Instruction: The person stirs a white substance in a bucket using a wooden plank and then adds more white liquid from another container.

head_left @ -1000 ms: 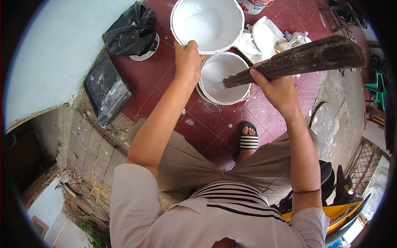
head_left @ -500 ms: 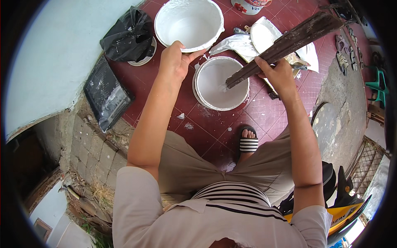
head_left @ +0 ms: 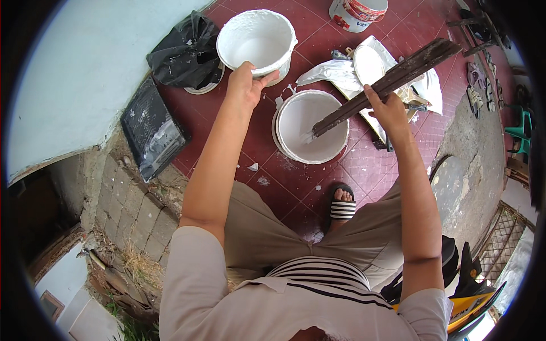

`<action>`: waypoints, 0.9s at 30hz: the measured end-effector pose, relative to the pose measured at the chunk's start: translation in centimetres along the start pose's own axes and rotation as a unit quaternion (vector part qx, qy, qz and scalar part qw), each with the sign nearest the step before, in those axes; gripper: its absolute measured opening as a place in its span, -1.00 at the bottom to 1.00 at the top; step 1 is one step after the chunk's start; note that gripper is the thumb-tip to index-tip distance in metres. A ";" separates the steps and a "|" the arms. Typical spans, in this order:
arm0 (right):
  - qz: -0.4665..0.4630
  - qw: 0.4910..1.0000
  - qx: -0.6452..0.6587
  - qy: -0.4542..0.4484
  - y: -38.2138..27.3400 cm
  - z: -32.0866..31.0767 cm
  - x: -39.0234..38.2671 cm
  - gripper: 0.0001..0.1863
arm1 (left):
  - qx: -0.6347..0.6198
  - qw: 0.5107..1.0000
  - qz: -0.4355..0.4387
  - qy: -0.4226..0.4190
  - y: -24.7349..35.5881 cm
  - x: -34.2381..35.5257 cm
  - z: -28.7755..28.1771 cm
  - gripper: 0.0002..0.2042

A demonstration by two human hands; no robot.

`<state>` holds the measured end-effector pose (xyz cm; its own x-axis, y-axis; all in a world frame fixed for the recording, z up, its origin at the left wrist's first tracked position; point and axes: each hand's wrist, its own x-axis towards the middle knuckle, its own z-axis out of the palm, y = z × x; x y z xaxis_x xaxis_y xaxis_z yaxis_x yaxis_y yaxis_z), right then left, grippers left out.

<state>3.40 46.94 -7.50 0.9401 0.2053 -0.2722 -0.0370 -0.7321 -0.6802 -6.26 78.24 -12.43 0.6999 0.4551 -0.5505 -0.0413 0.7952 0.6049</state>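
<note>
My left hand (head_left: 250, 85) is closed on the near side of a white, paint-coated bucket (head_left: 255, 40), up and left of a second white bucket (head_left: 301, 122) standing on the red tiles. My right hand (head_left: 387, 108) grips a long, dark, weathered wooden plank (head_left: 421, 61), held diagonally with its whitened lower end inside the second bucket. Behind the plank, a white lid (head_left: 368, 65) and paint-smeared white material (head_left: 321, 74) lie heaped with tools on a board. Whether the bucket in my left hand rests on something beneath it, I cannot tell.
At the left are a black bag (head_left: 182, 48) over a container and a black paint tray (head_left: 151, 131). A red-and-white pail (head_left: 347, 14) stands at the back. Sandals (head_left: 475, 96), green stools (head_left: 517, 131) and a yellow motorbike (head_left: 472, 312) are at the right; my sandalled foot (head_left: 343, 202) is below.
My left hand and its bucket have moved left, away from above the second bucket. The plank's upper end has risen and swung leftward, while its lower end stays inside the bucket.
</note>
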 end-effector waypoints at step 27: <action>0.000 0.999 0.036 -0.015 -1.0 -0.4 -1.2 -0.50 | 0.005 1.000 -0.028 0.003 -2.5 5.6 -1.5 -0.41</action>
<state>2.45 47.21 -6.25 0.9294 0.2256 -0.2922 -0.0622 -0.6845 -0.7264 -3.31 79.35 -17.85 0.6971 0.4120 -0.5868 0.0051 0.8155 0.5787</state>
